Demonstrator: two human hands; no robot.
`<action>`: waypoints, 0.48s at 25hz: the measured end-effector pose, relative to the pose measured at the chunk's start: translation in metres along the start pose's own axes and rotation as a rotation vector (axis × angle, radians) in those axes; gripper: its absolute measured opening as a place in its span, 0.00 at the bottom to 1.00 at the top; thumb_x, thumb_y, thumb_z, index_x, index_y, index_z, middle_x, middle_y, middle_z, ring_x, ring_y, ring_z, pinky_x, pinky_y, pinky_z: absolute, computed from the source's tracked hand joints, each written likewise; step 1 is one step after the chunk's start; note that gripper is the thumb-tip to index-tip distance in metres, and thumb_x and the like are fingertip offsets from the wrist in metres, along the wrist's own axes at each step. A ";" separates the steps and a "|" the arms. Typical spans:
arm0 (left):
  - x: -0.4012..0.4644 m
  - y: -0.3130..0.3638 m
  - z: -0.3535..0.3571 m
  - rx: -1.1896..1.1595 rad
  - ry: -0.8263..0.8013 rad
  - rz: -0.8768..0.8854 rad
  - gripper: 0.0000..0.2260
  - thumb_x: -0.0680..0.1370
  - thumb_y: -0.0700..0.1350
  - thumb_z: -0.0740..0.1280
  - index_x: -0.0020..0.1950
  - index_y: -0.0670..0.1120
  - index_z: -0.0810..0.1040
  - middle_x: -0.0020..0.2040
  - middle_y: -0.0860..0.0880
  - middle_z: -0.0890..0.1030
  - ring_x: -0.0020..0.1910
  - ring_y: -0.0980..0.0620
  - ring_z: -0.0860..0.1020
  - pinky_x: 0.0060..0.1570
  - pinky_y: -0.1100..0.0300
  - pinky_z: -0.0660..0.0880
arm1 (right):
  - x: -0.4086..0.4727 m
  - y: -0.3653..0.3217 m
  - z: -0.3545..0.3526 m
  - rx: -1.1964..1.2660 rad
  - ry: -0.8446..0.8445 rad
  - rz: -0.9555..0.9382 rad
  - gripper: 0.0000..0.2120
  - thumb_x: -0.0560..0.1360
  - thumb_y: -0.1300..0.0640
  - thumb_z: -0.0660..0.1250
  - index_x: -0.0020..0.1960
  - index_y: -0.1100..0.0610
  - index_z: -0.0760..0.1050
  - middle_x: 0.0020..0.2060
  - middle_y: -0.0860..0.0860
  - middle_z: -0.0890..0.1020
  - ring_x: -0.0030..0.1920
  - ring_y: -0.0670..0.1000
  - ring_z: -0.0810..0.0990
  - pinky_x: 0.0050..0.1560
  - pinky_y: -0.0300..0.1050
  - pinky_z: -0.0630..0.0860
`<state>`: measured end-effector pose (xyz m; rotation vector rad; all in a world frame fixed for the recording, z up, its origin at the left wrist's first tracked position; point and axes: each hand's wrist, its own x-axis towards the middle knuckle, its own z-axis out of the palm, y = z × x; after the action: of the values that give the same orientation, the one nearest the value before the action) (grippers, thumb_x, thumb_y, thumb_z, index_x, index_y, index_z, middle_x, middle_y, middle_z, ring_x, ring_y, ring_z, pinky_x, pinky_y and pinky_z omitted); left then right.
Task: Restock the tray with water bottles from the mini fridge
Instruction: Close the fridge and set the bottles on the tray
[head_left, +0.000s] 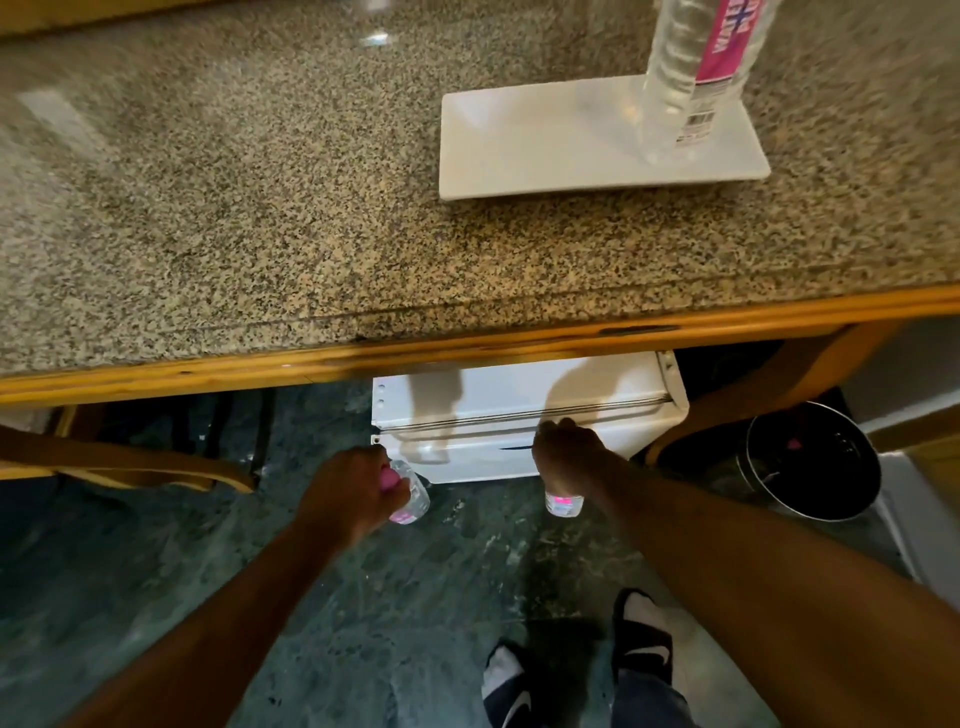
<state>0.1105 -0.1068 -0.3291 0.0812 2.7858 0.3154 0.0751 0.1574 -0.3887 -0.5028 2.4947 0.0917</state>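
- Head view: left hand (353, 488) grips a small bottle (413, 496) by its neck; right hand (569, 457) grips another bottle (563, 503), both just before the mini fridge (519, 415).
- Carrying step, I judge.
- Next: lift both above the fridge onto the tray (519, 145) on the bench (260, 208), beside the standing bottle (685, 78).

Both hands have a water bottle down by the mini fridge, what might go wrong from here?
The right hand grips its bottle only at the top, so it might slip. Rising, either bottle may knock the counter edge overhead. The tall bottle already standing on the tray could be toppled when adding more.
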 end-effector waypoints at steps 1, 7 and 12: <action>-0.003 0.005 -0.005 0.008 -0.006 0.009 0.13 0.72 0.53 0.69 0.43 0.43 0.78 0.42 0.40 0.83 0.42 0.41 0.79 0.44 0.53 0.75 | -0.010 0.001 -0.008 0.026 0.010 -0.022 0.17 0.70 0.64 0.69 0.57 0.67 0.76 0.56 0.60 0.75 0.57 0.63 0.73 0.52 0.56 0.77; -0.041 0.044 -0.104 0.016 -0.017 0.063 0.11 0.69 0.53 0.70 0.40 0.44 0.79 0.39 0.43 0.84 0.40 0.44 0.81 0.39 0.57 0.73 | -0.099 -0.002 -0.122 0.051 0.123 -0.081 0.05 0.69 0.63 0.66 0.43 0.63 0.77 0.50 0.60 0.76 0.51 0.62 0.77 0.46 0.48 0.77; -0.099 0.091 -0.214 -0.093 0.119 0.036 0.13 0.62 0.55 0.66 0.33 0.45 0.77 0.31 0.46 0.80 0.34 0.46 0.78 0.33 0.59 0.67 | -0.195 -0.008 -0.241 -0.082 0.131 -0.235 0.04 0.70 0.61 0.66 0.38 0.61 0.76 0.44 0.60 0.84 0.50 0.62 0.82 0.42 0.43 0.75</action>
<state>0.1343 -0.0720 -0.0803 0.0930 2.8842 0.4733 0.0968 0.1727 -0.0794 -0.8577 2.5455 0.0710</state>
